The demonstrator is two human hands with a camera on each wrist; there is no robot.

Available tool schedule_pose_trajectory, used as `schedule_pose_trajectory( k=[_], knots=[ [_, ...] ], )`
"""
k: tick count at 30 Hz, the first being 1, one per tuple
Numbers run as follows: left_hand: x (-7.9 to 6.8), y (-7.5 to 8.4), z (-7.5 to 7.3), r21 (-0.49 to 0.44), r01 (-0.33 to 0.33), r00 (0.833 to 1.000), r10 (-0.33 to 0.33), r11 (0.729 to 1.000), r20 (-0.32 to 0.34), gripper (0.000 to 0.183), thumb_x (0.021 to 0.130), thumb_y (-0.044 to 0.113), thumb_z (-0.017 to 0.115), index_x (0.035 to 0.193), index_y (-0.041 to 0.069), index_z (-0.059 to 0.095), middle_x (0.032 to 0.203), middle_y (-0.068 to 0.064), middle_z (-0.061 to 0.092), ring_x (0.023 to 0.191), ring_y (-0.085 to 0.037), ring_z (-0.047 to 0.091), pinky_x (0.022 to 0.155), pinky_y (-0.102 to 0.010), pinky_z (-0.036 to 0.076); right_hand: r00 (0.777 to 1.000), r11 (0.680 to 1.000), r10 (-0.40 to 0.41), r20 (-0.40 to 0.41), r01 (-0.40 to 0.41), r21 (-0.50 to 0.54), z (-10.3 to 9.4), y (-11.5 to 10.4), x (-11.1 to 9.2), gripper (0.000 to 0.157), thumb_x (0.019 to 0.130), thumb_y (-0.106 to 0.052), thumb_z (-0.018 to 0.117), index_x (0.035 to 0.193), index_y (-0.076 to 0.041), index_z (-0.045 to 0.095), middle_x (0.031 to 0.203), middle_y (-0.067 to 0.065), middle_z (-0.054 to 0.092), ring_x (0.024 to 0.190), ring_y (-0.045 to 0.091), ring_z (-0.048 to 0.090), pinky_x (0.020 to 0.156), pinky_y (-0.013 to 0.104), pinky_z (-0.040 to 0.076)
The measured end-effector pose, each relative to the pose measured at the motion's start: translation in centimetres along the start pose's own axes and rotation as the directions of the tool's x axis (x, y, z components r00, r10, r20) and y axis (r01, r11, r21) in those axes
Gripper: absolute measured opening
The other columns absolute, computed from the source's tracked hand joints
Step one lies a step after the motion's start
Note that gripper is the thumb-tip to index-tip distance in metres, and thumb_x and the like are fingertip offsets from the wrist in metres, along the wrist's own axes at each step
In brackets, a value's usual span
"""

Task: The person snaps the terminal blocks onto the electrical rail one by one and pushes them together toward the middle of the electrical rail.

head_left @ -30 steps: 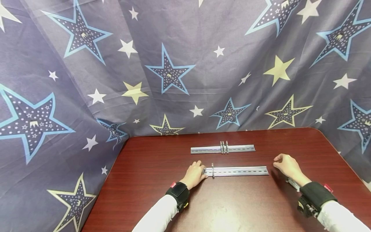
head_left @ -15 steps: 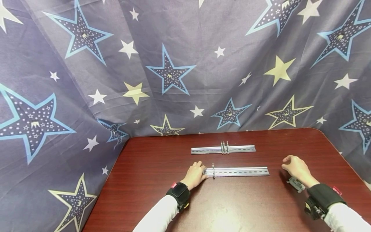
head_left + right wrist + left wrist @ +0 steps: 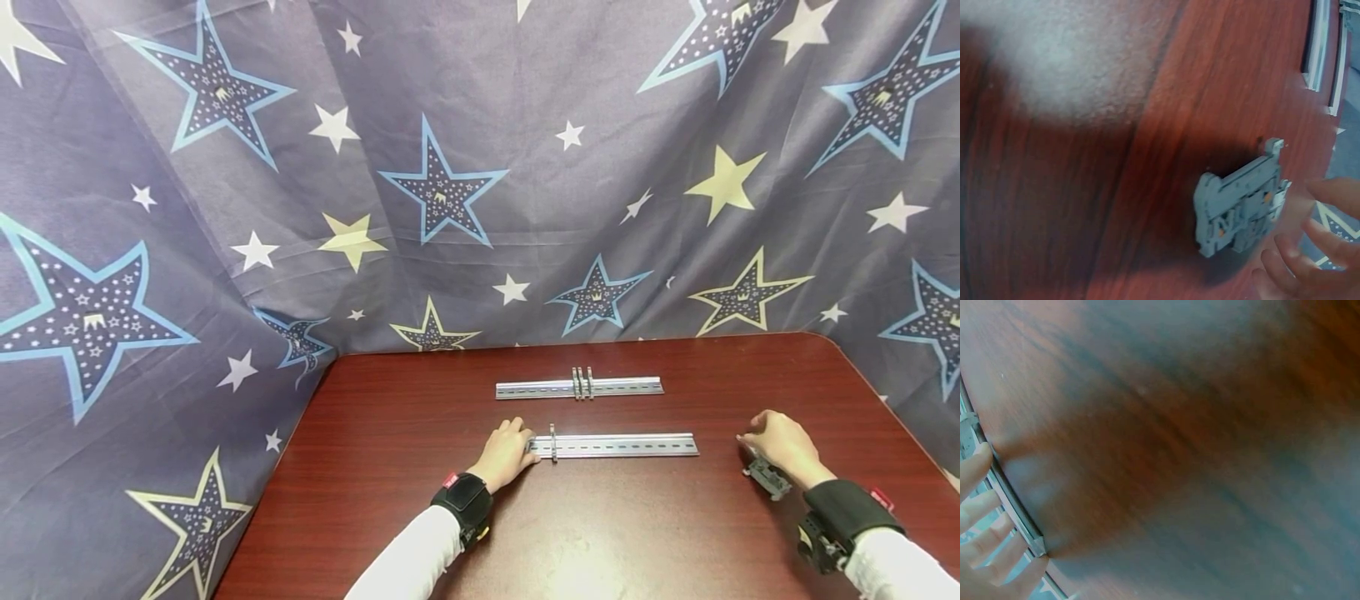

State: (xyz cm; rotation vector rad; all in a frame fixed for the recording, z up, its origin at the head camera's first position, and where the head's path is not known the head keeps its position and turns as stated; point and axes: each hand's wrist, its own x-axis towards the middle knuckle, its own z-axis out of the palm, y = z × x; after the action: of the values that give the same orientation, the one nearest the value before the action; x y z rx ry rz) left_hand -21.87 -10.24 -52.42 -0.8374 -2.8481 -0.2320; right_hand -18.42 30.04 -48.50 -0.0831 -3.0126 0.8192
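Note:
My left hand (image 3: 504, 452) grips the left end of the nearer metal DIN rail (image 3: 622, 445), with the thumb along its front side and the fingers across it in the left wrist view. One thin grey clip-on piece (image 3: 553, 442) stands upright on that rail, just right of the fingertips. To the right, my right hand (image 3: 782, 443) hovers above a grey DIN rail terminal block (image 3: 1241, 206) lying on the table. Its fingers are loosely bent and hold nothing; in the right wrist view a small gap separates them from the block.
Farther back lies a second DIN rail (image 3: 622, 386), parallel to the first, with several thin grey pieces (image 3: 582, 383) standing at its middle. Both rails rest on a reddish-brown wooden table (image 3: 390, 400). A star-patterned cloth (image 3: 465, 250) hangs behind it.
My right hand has moved right and a little nearer, over the terminal block, which came into fuller sight as the hand shifted. My left hand stays on the rail's end.

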Motion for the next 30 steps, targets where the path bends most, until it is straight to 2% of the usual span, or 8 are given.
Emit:
schedule_pose_trajectory(
  k=[3, 8, 16, 23, 30],
  knots=[
    [0.0, 0.0, 0.1, 0.001, 0.002, 1.000, -0.002, 1.000, 0.000, 0.031, 0.071, 0.030, 0.070, 0.094, 0.009, 0.065, 0.083, -0.002, 0.050, 0.077, -0.019, 0.048, 0.063, -0.029, 0.040, 1.000, 1.000, -0.009, -0.006, 0.009, -0.015, 0.2, 0.3, 0.0, 0.026, 0.073, -0.015, 0.064, 0.077, 0.009, 0.058, 0.068, 0.018, 0.059, 0.059, 0.028, 0.053, 0.053, 0.039, 0.040],
    [0.0, 0.0, 0.2, 0.002, 0.006, 1.000, -0.006, 1.000, -0.003, 0.032, 0.071, 0.030, 0.069, 0.094, 0.009, 0.065, 0.084, -0.002, 0.050, 0.078, -0.019, 0.048, 0.064, -0.029, 0.040, 0.999, 0.998, -0.036, 0.000, 0.036, -0.044, 0.6, 0.7, 0.0, 0.016, 0.073, -0.011, 0.063, 0.062, 0.000, 0.059, 0.055, 0.005, 0.053, 0.051, 0.016, 0.040, 0.048, 0.031, 0.032],
    [-0.1, -0.1, 0.2, -0.008, 0.011, 1.000, -0.011, 1.000, -0.006, 0.032, 0.072, 0.030, 0.069, 0.095, 0.009, 0.065, 0.085, -0.002, 0.050, 0.078, -0.018, 0.048, 0.064, -0.029, 0.040, 1.000, 0.996, -0.017, -0.024, 0.015, -0.083, 1.1, 1.1, 0.0, 0.023, 0.070, -0.010, 0.065, 0.053, -0.003, 0.051, 0.051, 0.005, 0.047, 0.050, 0.018, 0.040, 0.047, 0.033, 0.032],
    [-0.1, -0.1, 0.2, -0.007, 0.010, 1.000, -0.010, 1.000, -0.004, 0.031, 0.072, 0.030, 0.069, 0.094, 0.008, 0.065, 0.084, -0.002, 0.050, 0.077, -0.018, 0.048, 0.063, -0.028, 0.040, 1.000, 0.999, 0.013, -0.027, -0.015, -0.044, 1.1, 0.9, 0.3, 0.017, 0.069, -0.007, 0.064, 0.066, 0.009, 0.058, 0.059, 0.017, 0.055, 0.054, 0.024, 0.049, 0.051, 0.039, 0.039],
    [-0.1, -0.1, 0.2, -0.005, 0.011, 1.000, -0.011, 1.000, -0.002, 0.030, 0.073, 0.030, 0.069, 0.093, 0.008, 0.065, 0.082, -0.001, 0.049, 0.077, -0.018, 0.047, 0.063, -0.029, 0.040, 1.000, 0.999, 0.027, -0.011, -0.027, -0.027, 1.1, 0.9, 0.6, 0.022, 0.069, -0.008, 0.064, 0.074, 0.012, 0.056, 0.064, 0.018, 0.057, 0.057, 0.024, 0.051, 0.053, 0.038, 0.040]
  ],
)
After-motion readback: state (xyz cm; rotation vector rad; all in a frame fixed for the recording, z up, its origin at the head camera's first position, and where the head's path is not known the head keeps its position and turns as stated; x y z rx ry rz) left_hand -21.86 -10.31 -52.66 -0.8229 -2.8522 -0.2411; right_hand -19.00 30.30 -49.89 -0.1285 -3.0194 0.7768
